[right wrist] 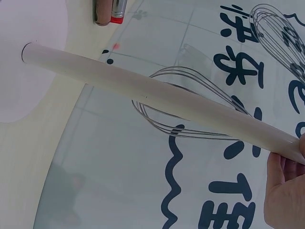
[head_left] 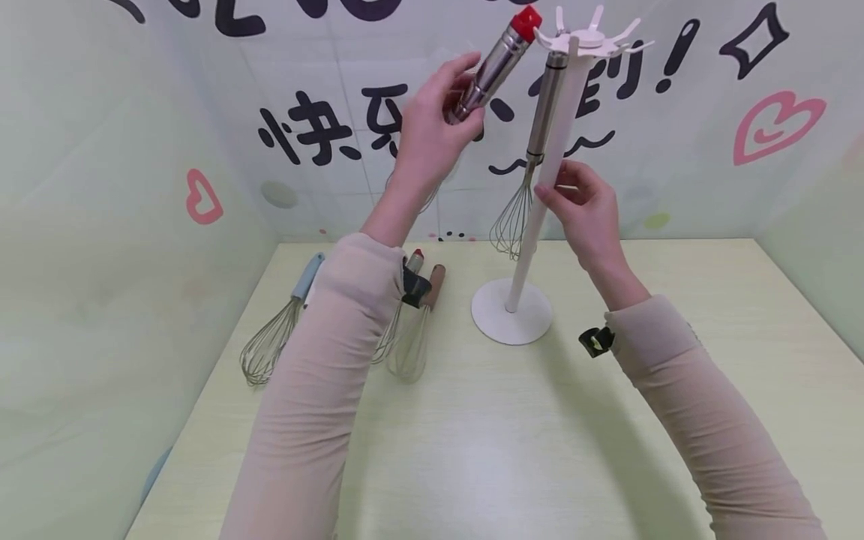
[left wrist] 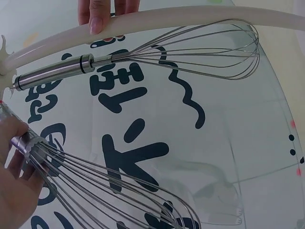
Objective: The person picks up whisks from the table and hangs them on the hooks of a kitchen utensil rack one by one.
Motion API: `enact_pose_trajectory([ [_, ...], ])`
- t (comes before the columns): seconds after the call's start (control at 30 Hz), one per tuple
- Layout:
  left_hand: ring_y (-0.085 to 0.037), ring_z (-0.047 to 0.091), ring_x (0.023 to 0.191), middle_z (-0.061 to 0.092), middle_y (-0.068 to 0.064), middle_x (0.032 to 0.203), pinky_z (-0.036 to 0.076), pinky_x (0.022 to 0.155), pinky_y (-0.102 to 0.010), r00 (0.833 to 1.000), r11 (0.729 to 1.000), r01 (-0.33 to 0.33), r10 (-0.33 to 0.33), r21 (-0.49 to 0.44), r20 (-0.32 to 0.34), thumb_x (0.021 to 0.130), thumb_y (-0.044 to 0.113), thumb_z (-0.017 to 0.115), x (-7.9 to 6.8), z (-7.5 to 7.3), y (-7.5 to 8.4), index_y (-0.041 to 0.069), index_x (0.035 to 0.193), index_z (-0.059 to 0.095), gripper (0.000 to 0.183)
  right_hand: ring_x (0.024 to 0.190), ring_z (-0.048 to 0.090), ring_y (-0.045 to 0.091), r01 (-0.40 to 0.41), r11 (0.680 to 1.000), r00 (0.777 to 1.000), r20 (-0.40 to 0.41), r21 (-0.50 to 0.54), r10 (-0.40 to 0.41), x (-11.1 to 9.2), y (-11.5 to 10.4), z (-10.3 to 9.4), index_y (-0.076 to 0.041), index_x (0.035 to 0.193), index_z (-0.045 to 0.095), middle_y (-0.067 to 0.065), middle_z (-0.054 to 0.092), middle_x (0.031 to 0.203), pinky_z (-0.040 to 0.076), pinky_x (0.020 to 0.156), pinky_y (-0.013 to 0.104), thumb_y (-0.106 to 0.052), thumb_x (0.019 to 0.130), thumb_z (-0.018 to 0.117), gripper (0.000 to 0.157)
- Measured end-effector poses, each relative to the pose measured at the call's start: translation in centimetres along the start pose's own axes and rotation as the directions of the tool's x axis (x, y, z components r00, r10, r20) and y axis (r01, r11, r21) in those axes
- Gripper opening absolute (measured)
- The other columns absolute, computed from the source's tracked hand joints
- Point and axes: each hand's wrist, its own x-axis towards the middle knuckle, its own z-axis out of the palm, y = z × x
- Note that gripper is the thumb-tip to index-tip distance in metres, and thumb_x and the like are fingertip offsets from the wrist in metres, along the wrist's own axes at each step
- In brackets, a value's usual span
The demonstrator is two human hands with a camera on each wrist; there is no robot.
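My left hand (head_left: 440, 112) grips the steel handle of a whisk (head_left: 496, 71) with a red end cap, raised close to the hooks of a white stand. In the left wrist view, that whisk's wires (left wrist: 114, 179) fan out below the hand. The stand's pole (head_left: 550, 157) rises from a round white base (head_left: 496, 319) up to a ring of hooks (head_left: 590, 41). Partway up the pole, my right hand (head_left: 586, 210) pinches it between thumb and fingers. Another steel-handled whisk (head_left: 545, 109) hangs from a hook beside the pole, wires downward.
On the table (head_left: 499, 420), a blue-handled whisk (head_left: 273, 337) lies at the left. A brown-handled whisk (head_left: 437, 285) and a red-capped whisk (head_left: 415, 261) lie left of the base, partly behind my left sleeve. A printed cloth (head_left: 324, 202) hangs behind the table.
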Motion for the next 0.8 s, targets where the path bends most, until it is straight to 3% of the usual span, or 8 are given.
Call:
enact_pose_trajectory([
  [0.2,-0.012,0.06,0.106,0.062,-0.006,0.13,0.05,0.08,-0.017,1.0,1.0,0.007,-0.006,0.014,-0.012,0.089,0.001,0.061,0.1,0.2,0.2,0.013,0.132,0.052,0.046,0.095,0.06,0.008,0.004,1.0,1.0,-0.007,-0.013,-0.004,0.1,0.0,0.1,-0.009,0.118,0.063,-0.012,0.061,0.096,0.054,0.095,0.027,-0.009,0.088,0.067,0.03],
  [0.43,-0.011,0.058,0.102,0.062,-0.008,0.124,0.049,0.083,-0.013,1.0,0.994,-0.016,0.014,0.104,0.018,0.087,-0.003,0.059,0.4,0.6,0.7,0.011,0.131,0.053,0.046,0.095,0.06,0.008,0.01,1.0,1.0,-0.001,-0.008,-0.01,0.2,-0.2,0.0,-0.009,0.118,0.063,-0.012,0.061,0.096,0.054,0.094,0.026,-0.01,0.088,0.067,0.031],
  [0.8,-0.015,0.063,0.099,0.062,-0.007,0.125,0.052,0.083,-0.018,0.995,0.998,0.067,-0.065,-0.018,0.075,0.087,0.004,0.066,-0.1,1.7,-0.3,0.013,0.133,0.051,0.049,0.096,0.059,0.007,0.013,0.999,1.0,0.007,-0.036,-0.013,0.0,0.1,0.0,-0.008,0.122,0.061,-0.013,0.06,0.097,0.053,0.096,0.029,-0.012,0.088,0.067,0.035],
])
